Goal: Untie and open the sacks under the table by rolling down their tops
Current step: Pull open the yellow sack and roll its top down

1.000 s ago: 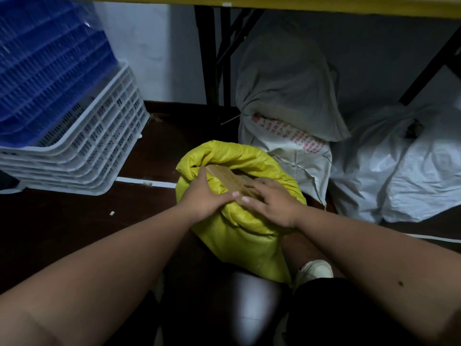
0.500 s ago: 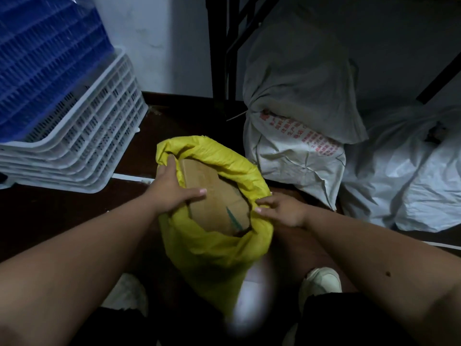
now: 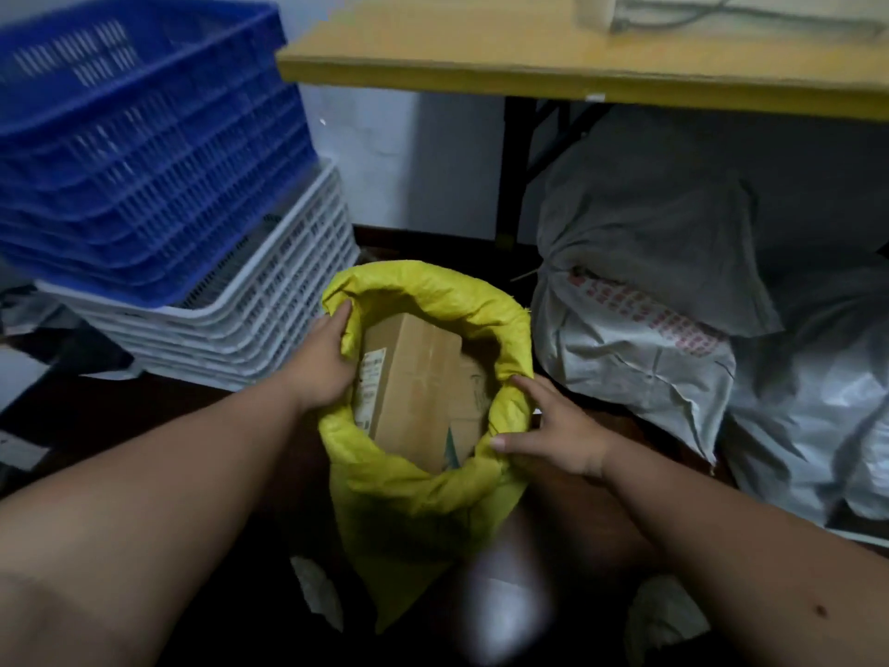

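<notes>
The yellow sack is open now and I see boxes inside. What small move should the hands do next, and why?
Probably roll the rim down one more turn. The left hand and right hand each grip the rim of the yellow sack, whose top stands above the cardboard boxes. The grey sack behind looks tied.

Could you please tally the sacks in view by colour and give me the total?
Yellow sack, open, with cardboard boxes inside: 1
Grey sack, top still gathered: 1
White sacks, one with red print and one plain: 2
Total: 4
</notes>
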